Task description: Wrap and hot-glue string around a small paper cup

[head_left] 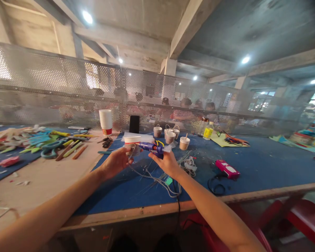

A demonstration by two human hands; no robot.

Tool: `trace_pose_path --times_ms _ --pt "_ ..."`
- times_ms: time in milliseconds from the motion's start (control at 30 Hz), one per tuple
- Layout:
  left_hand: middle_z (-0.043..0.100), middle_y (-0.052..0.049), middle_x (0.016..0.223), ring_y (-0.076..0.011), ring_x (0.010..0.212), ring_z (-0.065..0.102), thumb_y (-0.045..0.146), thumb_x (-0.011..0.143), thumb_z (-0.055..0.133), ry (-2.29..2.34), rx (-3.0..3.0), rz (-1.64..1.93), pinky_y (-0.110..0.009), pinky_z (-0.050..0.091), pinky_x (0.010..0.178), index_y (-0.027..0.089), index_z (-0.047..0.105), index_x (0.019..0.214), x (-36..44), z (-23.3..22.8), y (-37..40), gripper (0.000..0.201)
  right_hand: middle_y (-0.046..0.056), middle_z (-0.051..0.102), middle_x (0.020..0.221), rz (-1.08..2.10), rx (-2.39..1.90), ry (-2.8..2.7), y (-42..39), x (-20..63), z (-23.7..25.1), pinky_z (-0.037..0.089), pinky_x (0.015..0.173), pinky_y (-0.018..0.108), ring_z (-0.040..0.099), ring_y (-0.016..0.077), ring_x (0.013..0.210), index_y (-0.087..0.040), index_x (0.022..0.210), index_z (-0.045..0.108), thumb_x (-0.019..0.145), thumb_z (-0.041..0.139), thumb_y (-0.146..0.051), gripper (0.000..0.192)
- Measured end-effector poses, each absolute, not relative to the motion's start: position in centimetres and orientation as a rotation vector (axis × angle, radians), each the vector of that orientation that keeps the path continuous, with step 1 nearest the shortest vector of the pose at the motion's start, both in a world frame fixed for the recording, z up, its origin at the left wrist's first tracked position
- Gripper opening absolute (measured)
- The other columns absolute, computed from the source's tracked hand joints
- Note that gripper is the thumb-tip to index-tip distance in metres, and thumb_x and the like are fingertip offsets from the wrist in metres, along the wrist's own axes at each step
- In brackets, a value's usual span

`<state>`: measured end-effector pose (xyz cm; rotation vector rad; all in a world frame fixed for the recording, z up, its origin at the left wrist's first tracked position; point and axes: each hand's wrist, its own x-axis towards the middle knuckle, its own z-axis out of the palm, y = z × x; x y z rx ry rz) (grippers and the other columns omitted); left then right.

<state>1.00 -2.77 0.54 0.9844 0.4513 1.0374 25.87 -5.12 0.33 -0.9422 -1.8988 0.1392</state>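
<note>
My left hand [117,161] is closed around a paper cup [132,140] with a white rim, held upright above the blue mat. Grey cord covers part of its lower side. My right hand [169,163] grips a blue hot glue gun [152,147], its nozzle pointing left at the cup's side. A clear glue stick [170,145] shows at the gun's rear. From the cup, loose grey cord [161,180] trails down to a tangled heap on the mat. My fingers hide part of the cup, so whether the nozzle touches it I cannot tell.
Several small cord-wrapped cups [170,137] stand behind my hands. A stack of paper cups [105,121] is at the back left, near scissors [52,148] and coloured pens. To the right lie a pink device [227,169] and a yellow sheet [229,140]. A perforated metal screen [152,87] closes the back.
</note>
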Motion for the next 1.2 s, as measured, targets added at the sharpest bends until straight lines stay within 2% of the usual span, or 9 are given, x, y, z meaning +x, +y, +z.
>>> trace_pose_path --times_ms 167,400,533,700,833,1200 --pt "0.077 -0.010 0.092 -0.0147 0.062 0.068 0.017 0.088 0.064 0.456 0.983 1.030 -0.022 0.055 0.055 0.013 0.074 0.101 1.02 0.42 -2.75 0.017 0.008 0.078 0.095 0.047 -0.944 -1.915 -4.98 25.90 0.12 0.054 0.082 0.032 0.073 0.0247 0.091 -0.020 0.106 0.074 0.094 0.062 -0.049 0.034" --pt "0.074 -0.006 0.076 -0.0153 0.061 0.067 0.018 0.087 0.066 0.467 0.975 1.022 -0.022 0.055 0.055 0.013 0.074 0.096 0.99 0.44 -2.76 0.013 0.007 0.077 0.082 -0.068 -1.044 -1.943 -4.93 26.02 -0.27 0.050 0.067 0.027 0.072 0.0209 0.072 -0.019 0.100 0.072 0.094 0.061 -0.050 0.034" --pt "0.077 -0.008 0.087 -0.0141 0.059 0.066 0.018 0.088 0.064 0.487 0.977 1.027 -0.023 0.055 0.055 0.012 0.074 0.099 1.05 0.45 -2.75 0.016 0.007 0.077 0.083 -0.120 -1.033 -1.961 -4.84 26.07 -0.41 0.049 0.068 0.027 0.073 0.0214 0.074 -0.019 0.099 0.071 0.095 0.060 -0.051 0.034" --pt "0.077 -0.009 0.087 -0.0141 0.058 0.065 0.016 0.089 0.062 0.512 0.967 1.043 -0.023 0.054 0.054 0.012 0.074 0.106 1.27 0.68 -3.07 0.022 0.008 0.077 0.088 -0.152 -1.018 -1.979 -4.88 26.13 -0.40 0.049 0.069 0.027 0.074 0.0219 0.079 -0.019 0.100 0.069 0.096 0.059 -0.049 0.032" --pt "0.076 -0.008 0.084 -0.0139 0.058 0.064 0.017 0.089 0.062 0.512 0.970 1.041 -0.023 0.054 0.054 0.012 0.075 0.103 1.25 0.76 -3.25 0.020 0.008 0.077 0.089 -0.160 -1.021 -1.987 -4.98 26.15 -0.32 0.049 0.068 0.027 0.074 0.0219 0.079 -0.020 0.101 0.068 0.097 0.058 -0.049 0.032" --pt "0.077 -0.010 0.096 -0.0143 0.063 0.066 0.017 0.090 0.061 0.478 0.988 1.039 -0.023 0.056 0.058 0.013 0.075 0.109 0.92 0.22 -2.66 0.023 0.008 0.077 0.085 -0.144 -1.038 -1.977 -5.14 26.11 -0.11 0.049 0.067 0.028 0.074 0.0230 0.076 -0.019 0.102 0.069 0.096 0.060 -0.047 0.031"
